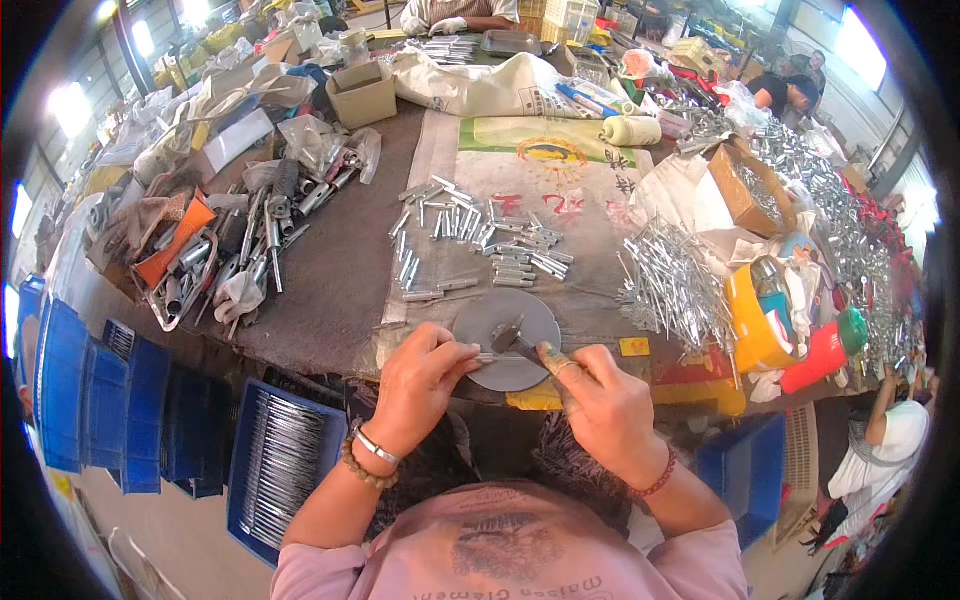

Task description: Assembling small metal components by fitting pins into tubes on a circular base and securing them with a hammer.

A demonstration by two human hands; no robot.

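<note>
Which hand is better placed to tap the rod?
Probably the right hand: it holds the hammer, its head over the disc, while the left hand pinches the rod.

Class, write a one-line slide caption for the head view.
Over a grey disc, the left hand holds a slim metal piece while the right hand grips a hammer, loose metal cylinders beyond.

A workshop — hammer (507, 335), heaped metal rods (675, 285) and worktable (325, 295), blue bins (103, 400) beside it
</note>
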